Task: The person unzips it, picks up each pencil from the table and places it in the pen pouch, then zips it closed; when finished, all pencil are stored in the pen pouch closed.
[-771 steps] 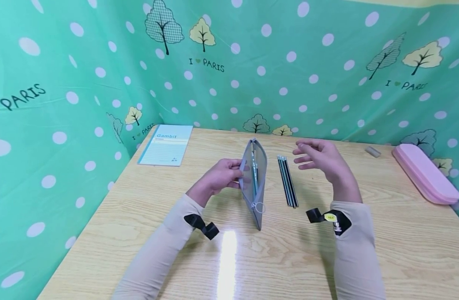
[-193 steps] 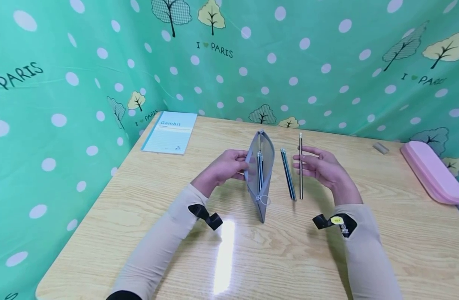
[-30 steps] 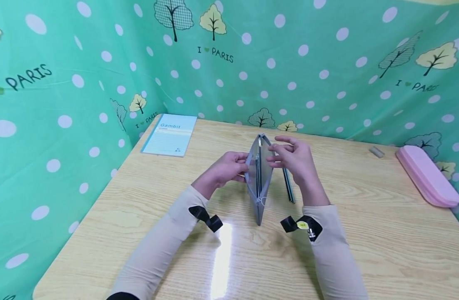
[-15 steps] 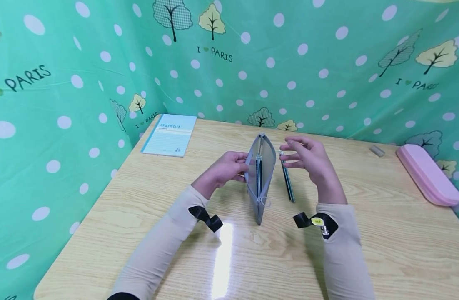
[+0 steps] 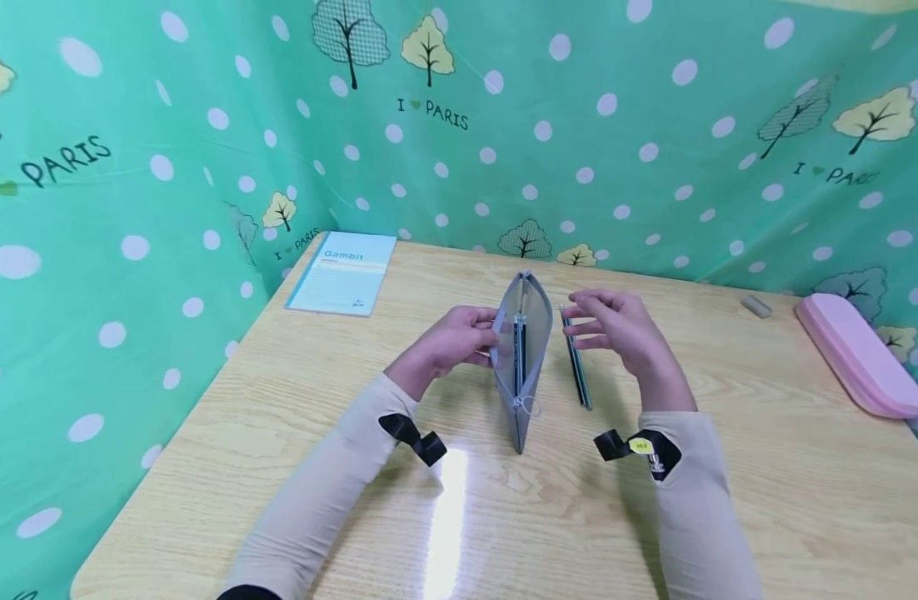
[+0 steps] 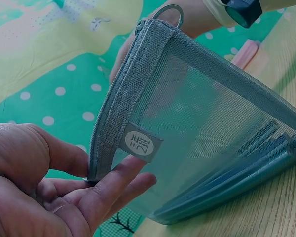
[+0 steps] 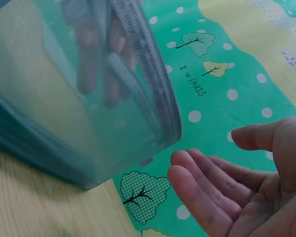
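A grey-blue mesh zip pouch (image 5: 537,350) stands upright on the table, its mouth unzipped and spread. My left hand (image 5: 456,340) pinches its left rim, thumb on one side and fingers on the other, beside a small label (image 6: 139,143) in the left wrist view. Through the mesh I see several dark pencils (image 6: 227,170) lying along the bottom. Right of the pouch, a few dark pencils (image 5: 576,367) lie close together; their exact number is unclear. My right hand (image 5: 620,329) is just over their far end, fingers loosely bent, holding nothing in the right wrist view.
A light blue notebook (image 5: 342,275) lies at the back left. At the back right are a small grey eraser (image 5: 755,307) and a pink pencil case (image 5: 862,354). A green printed curtain (image 5: 459,125) hangs behind and left of the wooden table (image 5: 339,500).
Over the last second my right hand has moved right, from the pouch's mouth to the loose pencils. The pencil it held earlier is gone from it; fewer lie on the table than at first.
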A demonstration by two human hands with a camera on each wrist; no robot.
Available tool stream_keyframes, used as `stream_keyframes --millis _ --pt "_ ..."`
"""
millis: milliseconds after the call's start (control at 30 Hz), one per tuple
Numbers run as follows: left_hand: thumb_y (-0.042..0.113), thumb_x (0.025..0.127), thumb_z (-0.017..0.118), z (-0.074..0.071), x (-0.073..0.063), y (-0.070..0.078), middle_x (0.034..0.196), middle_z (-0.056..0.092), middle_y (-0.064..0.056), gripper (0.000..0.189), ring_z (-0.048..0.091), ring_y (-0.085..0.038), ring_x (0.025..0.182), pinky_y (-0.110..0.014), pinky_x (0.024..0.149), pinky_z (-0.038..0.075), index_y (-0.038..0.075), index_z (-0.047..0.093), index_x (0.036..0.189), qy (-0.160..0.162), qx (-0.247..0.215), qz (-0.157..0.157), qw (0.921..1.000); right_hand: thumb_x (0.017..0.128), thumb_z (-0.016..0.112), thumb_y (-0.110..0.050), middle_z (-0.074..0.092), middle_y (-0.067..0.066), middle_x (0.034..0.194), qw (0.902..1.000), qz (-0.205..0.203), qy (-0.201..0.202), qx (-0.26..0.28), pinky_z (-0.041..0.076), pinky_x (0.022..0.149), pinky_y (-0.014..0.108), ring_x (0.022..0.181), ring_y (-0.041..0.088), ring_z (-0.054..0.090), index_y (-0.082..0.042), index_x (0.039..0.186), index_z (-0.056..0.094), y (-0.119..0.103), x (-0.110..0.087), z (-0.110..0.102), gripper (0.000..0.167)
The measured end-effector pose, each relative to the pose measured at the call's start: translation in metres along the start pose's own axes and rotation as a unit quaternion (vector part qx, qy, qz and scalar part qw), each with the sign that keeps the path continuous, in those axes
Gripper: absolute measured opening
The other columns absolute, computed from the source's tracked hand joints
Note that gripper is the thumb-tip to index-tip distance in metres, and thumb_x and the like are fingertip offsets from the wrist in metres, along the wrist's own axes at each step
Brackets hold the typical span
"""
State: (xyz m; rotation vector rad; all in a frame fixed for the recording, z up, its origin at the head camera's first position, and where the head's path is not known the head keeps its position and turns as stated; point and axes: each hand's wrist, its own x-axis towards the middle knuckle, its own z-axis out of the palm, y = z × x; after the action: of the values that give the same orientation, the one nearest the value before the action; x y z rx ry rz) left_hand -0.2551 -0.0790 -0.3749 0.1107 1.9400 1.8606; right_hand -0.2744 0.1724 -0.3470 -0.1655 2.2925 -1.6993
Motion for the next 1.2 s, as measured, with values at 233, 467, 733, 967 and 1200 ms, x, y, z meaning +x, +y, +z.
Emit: stream_keyframes --millis 233,467,733,967,1200 --pt "-0.005 0.104 0.048 0.0 -0.001 -0.001 0.153 0.05 -0.023 0.053 0.064 -0.04 0.124 -0.042 0.095 0.063 -0.006 0.036 0.156 -0.005 0.003 0.002 1.0 0.11 0.048 -0.028 0.051 0.036 0.144 0.9992 0.033 0.009 -0.02 0.065 0.085 0.029 0.093 0.011 0.074 0.01 0.15 0.041 0.012 0.0 -0.008 0.055" --pt "-0.005 0.102 0.05 0.0 -0.001 -0.001 0.153 0.051 -0.022 0.054 0.065 -0.039 0.123 -0.041 0.093 0.063 -0.005 0.039 0.155 -0.001 0.005 0.002 1.0 0.111 0.045 -0.029 0.052 0.037 0.144 0.9992 0.031 -0.006 -0.025 0.065 0.085 0.028 0.093 0.009 0.073 0.011 0.152 0.039 0.025 0.002 -0.023 0.057" --pt "-0.005 0.102 0.052 0.002 0.002 -0.003 0.152 0.051 -0.023 0.054 0.066 -0.037 0.121 -0.038 0.09 0.065 -0.007 0.039 0.154 0.001 0.004 0.002 1.0 0.111 0.044 -0.03 0.051 0.036 0.145 0.9979 0.045 -0.021 -0.043 0.065 0.086 0.03 0.098 0.015 0.074 0.012 0.152 0.037 0.038 -0.002 -0.032 0.059" --pt "-0.005 0.101 0.054 0.001 0.002 -0.002 0.149 0.054 -0.023 0.054 0.067 -0.037 0.12 -0.038 0.09 0.065 -0.006 0.042 0.153 0.004 0.003 0.002 1.0 0.111 0.044 -0.029 0.05 0.038 0.145 0.9977 0.05 -0.028 -0.038 0.065 0.086 0.029 0.094 0.011 0.074 0.014 0.152 0.034 0.051 -0.004 -0.041 0.06" --pt "-0.005 0.101 0.053 0.002 0.001 -0.002 0.151 0.053 -0.022 0.055 0.065 -0.038 0.122 -0.038 0.091 0.064 -0.006 0.04 0.154 0.004 0.002 -0.002 1.0 0.112 0.042 -0.03 0.046 0.04 0.146 0.9956 0.066 -0.066 -0.012 0.064 0.092 0.032 0.094 0.01 0.074 0.016 0.154 0.027 0.058 -0.001 -0.051 0.065"
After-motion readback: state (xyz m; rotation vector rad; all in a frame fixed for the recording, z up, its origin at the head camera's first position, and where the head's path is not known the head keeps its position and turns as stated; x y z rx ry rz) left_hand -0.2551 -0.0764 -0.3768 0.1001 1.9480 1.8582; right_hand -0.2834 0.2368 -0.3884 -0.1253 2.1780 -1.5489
